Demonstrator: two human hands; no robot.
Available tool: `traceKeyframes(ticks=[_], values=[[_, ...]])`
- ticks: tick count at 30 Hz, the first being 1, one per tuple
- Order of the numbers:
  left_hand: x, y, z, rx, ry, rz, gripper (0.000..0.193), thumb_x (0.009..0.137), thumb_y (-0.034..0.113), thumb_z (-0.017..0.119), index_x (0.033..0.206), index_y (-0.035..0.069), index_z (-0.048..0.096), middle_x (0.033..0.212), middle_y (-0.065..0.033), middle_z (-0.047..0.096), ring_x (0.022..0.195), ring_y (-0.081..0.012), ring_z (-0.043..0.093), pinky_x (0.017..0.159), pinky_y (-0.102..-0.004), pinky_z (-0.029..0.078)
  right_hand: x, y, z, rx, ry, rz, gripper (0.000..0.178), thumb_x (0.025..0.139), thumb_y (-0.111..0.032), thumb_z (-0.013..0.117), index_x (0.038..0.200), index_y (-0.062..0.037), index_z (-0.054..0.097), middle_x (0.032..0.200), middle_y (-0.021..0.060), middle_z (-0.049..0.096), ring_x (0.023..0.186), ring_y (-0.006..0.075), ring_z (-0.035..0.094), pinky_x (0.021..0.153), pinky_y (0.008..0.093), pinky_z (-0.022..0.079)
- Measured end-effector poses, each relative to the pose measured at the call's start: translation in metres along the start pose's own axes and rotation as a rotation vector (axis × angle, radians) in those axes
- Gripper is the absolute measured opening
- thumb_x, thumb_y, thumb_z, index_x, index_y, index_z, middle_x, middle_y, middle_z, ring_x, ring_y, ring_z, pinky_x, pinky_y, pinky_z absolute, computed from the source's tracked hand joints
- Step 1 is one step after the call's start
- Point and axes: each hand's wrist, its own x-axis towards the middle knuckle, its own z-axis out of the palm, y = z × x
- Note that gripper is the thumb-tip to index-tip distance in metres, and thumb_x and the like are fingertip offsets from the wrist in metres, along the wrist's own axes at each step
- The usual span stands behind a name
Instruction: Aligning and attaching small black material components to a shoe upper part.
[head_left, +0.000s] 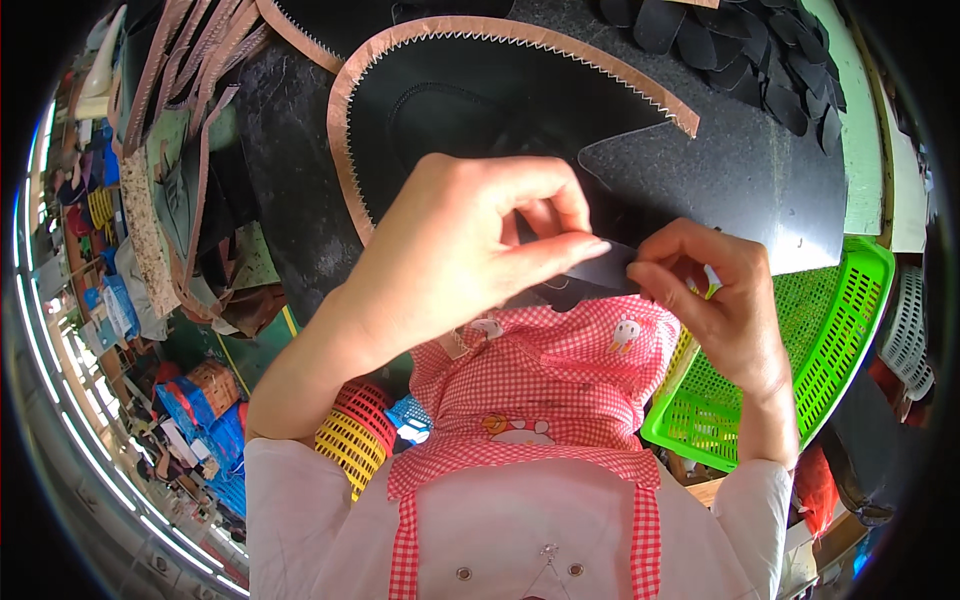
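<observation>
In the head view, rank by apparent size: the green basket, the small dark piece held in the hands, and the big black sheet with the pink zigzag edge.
1. Black sheet, largest.
2. Green basket.
3. Small dark piece, pinched between left hand and right hand; smallest, though nearest the camera.

The person wore a pale pink top with short sleeves (pixel 290 490) reaching the elbows. Over it sat a red-and-white gingham apron (pixel 540 380) with straps, cartoon animal patches and small metal snap studs (pixel 548 568). Both forearms were bare.
</observation>
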Motion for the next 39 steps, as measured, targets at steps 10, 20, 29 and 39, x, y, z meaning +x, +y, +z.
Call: traceKeyframes(ticks=[10, 20, 29, 39], values=[[0.011, -0.023, 0.007, 0.249, 0.006, 0.161, 0.013, 0.085, 0.008, 0.083, 0.087, 0.001, 0.072, 0.070, 0.0002, 0.067, 0.058, -0.0024, 0.055, 0.052, -0.0193, 0.043, -0.009, 0.003, -0.027, -0.189, -0.181, 0.049, 0.025, 0.075, 0.007, 0.082, 0.097, -0.0028, 0.078, 0.087, 0.0073, 0.075, 0.076, 0.0157, 0.074, 0.069, 0.0277, 0.058], [0.019, -0.027, 0.005, 0.286, -0.028, 0.142, 0.013, 0.086, 0.010, 0.083, 0.087, 0.002, 0.073, 0.069, -0.0011, 0.067, 0.057, -0.0043, 0.058, 0.053, -0.0203, 0.045, -0.012, 0.017, -0.025, -0.113, -0.097, -0.009, 0.016, 0.079, 0.002, 0.081, 0.092, -0.0025, 0.074, 0.085, 0.0052, 0.074, 0.075, 0.0147, 0.073, 0.065, 0.0270, 0.056], [0.019, -0.028, 0.005, 0.327, -0.032, 0.189, 0.015, 0.085, 0.012, 0.084, 0.088, 0.002, 0.073, 0.069, -0.0020, 0.067, 0.056, -0.0058, 0.058, 0.052, -0.0212, 0.044, -0.009, 0.014, -0.017, -0.244, 0.002, -0.109, 0.015, 0.078, 0.002, 0.081, 0.090, -0.0024, 0.075, 0.083, 0.0058, 0.071, 0.071, 0.0152, 0.069, 0.063, 0.0279, 0.055], [0.019, -0.030, 0.009, 0.453, 0.008, 0.323, 0.019, 0.083, 0.012, 0.084, 0.088, 0.004, 0.068, 0.068, -0.0027, 0.063, 0.057, -0.0095, 0.059, 0.052, -0.0247, 0.047, 0.014, 0.023, 0.018, -0.495, 0.270, -0.408, 0.017, 0.070, -0.011, 0.086, 0.081, -0.0118, 0.074, 0.082, -0.0012, 0.069, 0.080, 0.0212, 0.062, 0.075, 0.0353, 0.046]])
